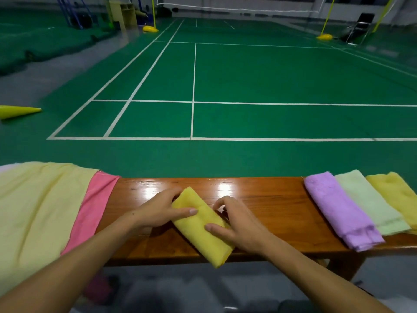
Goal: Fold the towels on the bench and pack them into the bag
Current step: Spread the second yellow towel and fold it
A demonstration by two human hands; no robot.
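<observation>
A folded yellow towel [198, 231] lies slantwise on the glossy wooden bench [270, 206], its near end hanging over the front edge. My left hand [158, 208] grips its far left edge, thumb lying across the top. My right hand [234, 222] pinches its right side, thumb on the cloth and fingers curled behind it. At the right end of the bench lie three folded towels side by side: purple [338, 208], pale green [370, 204] and yellow [397, 195]. A pale yellow cloth [38, 211] over a pink one [94, 211] covers the left end. No bag is in view.
Beyond the bench stretches a green badminton court with white lines [225, 86]. A yellow cone-shaped base [18, 110] lies on the floor at far left. Yellow net posts [325, 35] and a black chair [361, 28] stand at the back.
</observation>
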